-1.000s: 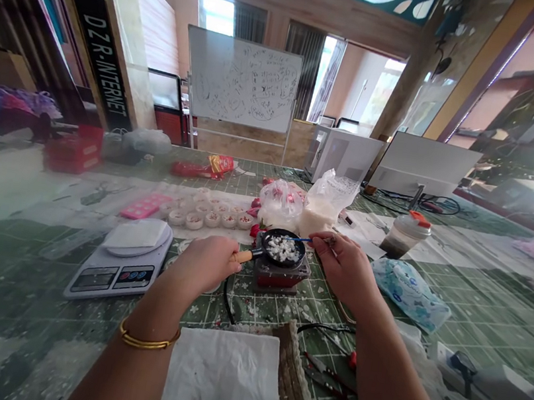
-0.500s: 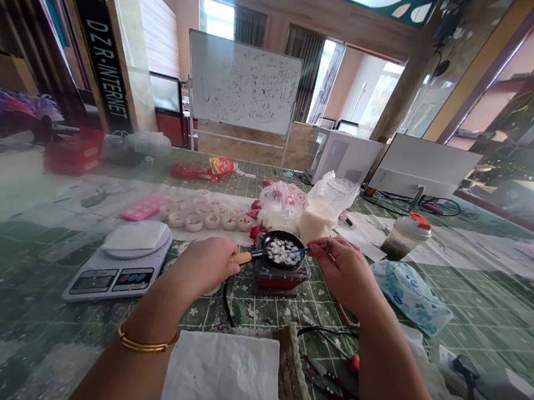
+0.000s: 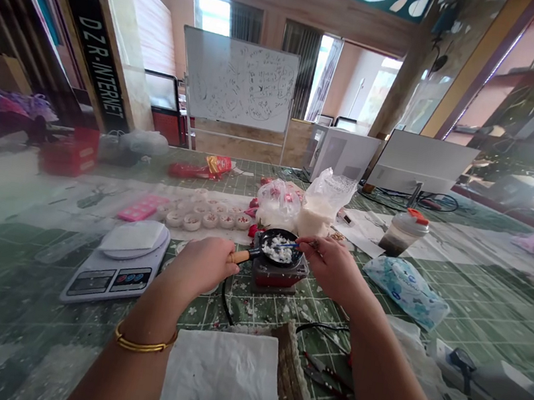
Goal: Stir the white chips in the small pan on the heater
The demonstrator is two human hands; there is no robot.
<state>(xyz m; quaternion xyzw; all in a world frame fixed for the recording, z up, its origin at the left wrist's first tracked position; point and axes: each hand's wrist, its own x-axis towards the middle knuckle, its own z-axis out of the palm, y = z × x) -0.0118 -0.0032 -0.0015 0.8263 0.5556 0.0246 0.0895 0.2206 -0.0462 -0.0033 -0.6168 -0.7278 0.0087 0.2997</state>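
Green tabletop [image 3: 21, 297], messy with white bits. My left hand [image 3: 202, 264] is closed tight on the wooden handle of the little black pan [image 3: 281, 247], which sits on a small red burner [image 3: 278, 275]. My right hand [image 3: 332, 266] pinches a thin blue stick [image 3: 287, 245], its tip in the white lumps. If I stir too hard, lumps could hop out, or the pan could tip off the burner and spill.

— Where is the camera?
— On the person's head, looking forward and down along both forearms at the green table [image 3: 489, 260].
— Close?
— Close at the hands; it also takes in the whiteboard [image 3: 237, 82] far behind. One view only.
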